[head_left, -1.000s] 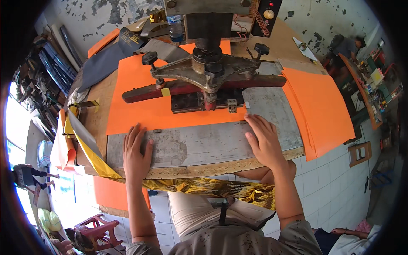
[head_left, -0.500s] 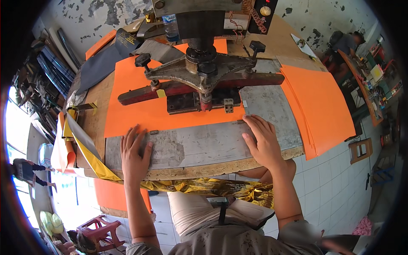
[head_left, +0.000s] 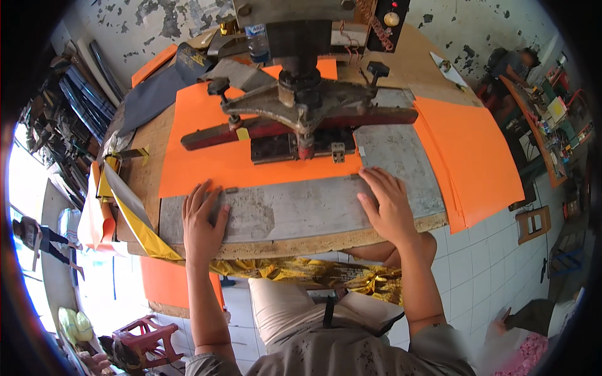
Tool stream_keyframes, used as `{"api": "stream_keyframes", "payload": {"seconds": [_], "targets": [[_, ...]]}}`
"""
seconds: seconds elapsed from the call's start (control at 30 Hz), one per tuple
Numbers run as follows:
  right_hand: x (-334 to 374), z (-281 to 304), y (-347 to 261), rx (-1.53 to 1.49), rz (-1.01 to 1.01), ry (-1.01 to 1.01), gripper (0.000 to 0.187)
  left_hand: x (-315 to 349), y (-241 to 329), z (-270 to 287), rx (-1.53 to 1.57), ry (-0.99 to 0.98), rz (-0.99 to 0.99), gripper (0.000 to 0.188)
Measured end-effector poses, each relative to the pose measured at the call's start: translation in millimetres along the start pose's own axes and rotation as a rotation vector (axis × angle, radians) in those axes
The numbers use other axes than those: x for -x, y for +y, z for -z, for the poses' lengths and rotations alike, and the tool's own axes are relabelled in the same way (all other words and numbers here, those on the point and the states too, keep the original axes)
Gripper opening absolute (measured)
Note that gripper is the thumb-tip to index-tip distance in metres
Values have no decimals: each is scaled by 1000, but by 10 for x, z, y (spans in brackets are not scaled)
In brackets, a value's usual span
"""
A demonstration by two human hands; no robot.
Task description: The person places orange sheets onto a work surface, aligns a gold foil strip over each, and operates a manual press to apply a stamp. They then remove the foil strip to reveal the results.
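An orange sheet (head_left: 210,166) lies on a grey metal plate (head_left: 301,210), its near edge running between my hands. My left hand (head_left: 204,229) rests flat at the sheet's near left edge, fingers apart, fingertips on the orange. At the near right corner my right hand (head_left: 390,210) lies with fingers stretched out, fingertips touching the corner. Neither hand grips anything. Over the sheet's middle stands a press head (head_left: 307,106) with a red bar (head_left: 382,118) and a dark block (head_left: 269,150) beneath. A small stop (head_left: 231,190) sits beside my left fingers.
A stack of orange sheets (head_left: 473,160) lies to the right, overhanging the table. Gold foil (head_left: 313,271) hangs along the front edge. Dark sheets (head_left: 153,100) and a water bottle (head_left: 257,44) are at the back. Another person (head_left: 520,66) sits far right.
The view has shifted slightly. Both hands stay at the sheet's near edge with little movement. A person at the lower right has moved further into view, and another at far left has moved.
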State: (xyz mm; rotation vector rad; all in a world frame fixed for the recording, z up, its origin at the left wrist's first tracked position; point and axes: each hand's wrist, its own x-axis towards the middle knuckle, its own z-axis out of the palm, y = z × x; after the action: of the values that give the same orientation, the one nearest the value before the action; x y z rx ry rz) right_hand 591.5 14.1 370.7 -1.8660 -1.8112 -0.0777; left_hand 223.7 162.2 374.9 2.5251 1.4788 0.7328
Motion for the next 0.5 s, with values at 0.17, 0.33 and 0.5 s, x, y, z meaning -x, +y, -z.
{"api": "stream_keyframes", "payload": {"seconds": [0.17, 0.33, 0.5], "targets": [[285, 70, -135, -142, 120, 235, 21, 37, -37, 51, 90, 137, -25, 32], [1085, -96, -505, -372, 243, -173, 27, 548, -288, 199, 341, 518, 34, 21], [1662, -1148, 127, -321, -112, -358, 49, 1132, -454, 110, 218, 646, 159, 14]]}}
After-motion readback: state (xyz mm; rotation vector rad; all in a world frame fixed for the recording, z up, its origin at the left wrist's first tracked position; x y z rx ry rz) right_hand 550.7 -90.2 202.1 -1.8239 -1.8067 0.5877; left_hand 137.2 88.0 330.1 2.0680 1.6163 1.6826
